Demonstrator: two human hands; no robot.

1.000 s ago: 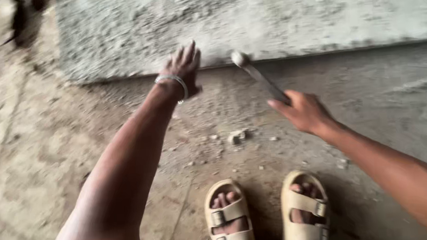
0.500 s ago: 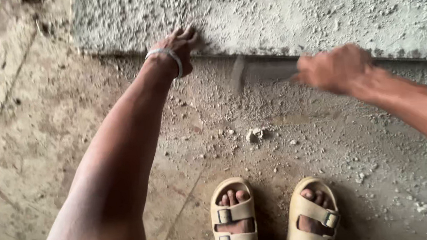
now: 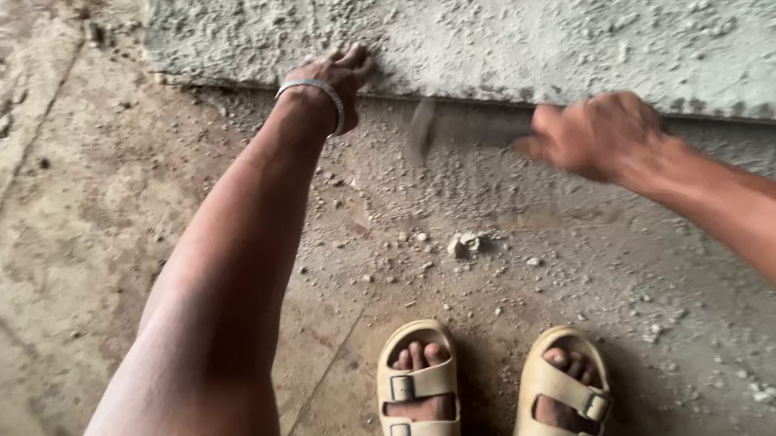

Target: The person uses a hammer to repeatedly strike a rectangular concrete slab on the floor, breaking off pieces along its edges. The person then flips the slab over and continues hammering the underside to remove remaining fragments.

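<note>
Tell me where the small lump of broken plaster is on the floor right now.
In the head view the lump of plaster lies on the gritty floor near the middle, just ahead of the left sandal and below the blurred hammer in the right hand.

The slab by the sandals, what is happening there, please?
A person stands in tan sandals on a dusty floor and works at a rough grey slab. The left hand, with a bangle at the wrist, presses on the slab's lower edge. The right hand grips a hammer, blurred by motion, its head close to that edge. Small chips lie on the floor below.
</note>
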